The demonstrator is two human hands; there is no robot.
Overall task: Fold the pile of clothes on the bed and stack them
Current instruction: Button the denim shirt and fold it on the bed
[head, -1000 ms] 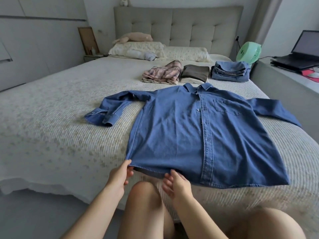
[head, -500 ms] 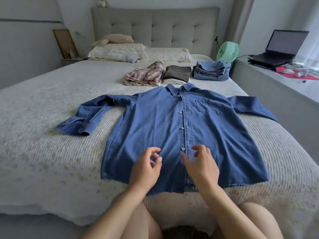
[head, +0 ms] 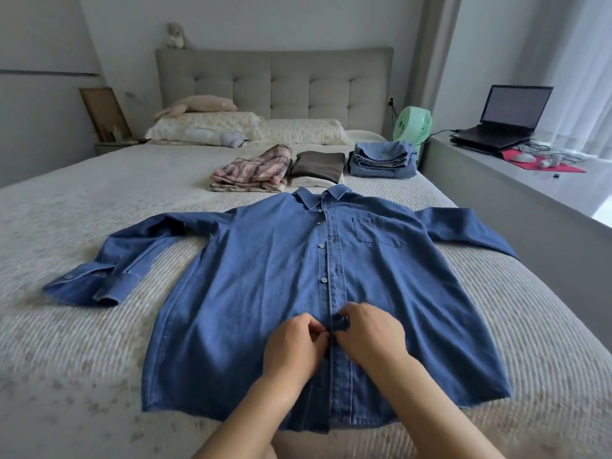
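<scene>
Having left the hem, left hand (head: pixel 293 347) and right hand (head: pixel 366 332) now pinch the denim shirt (head: pixel 265 276) at its placket, apparently buttoning; folding not yet begun.

No legible text in view.

I am seeing no readable lettering, label, brand or number on anything: the laptop (head: pixel 510 117) screen is showing dark and blank, the green fan (head: pixel 413 127) is showing no marking I can resolve, and the denim shirt (head: pixel 281 293) under my fingers is displaying plain cloth and buttons only.
</scene>
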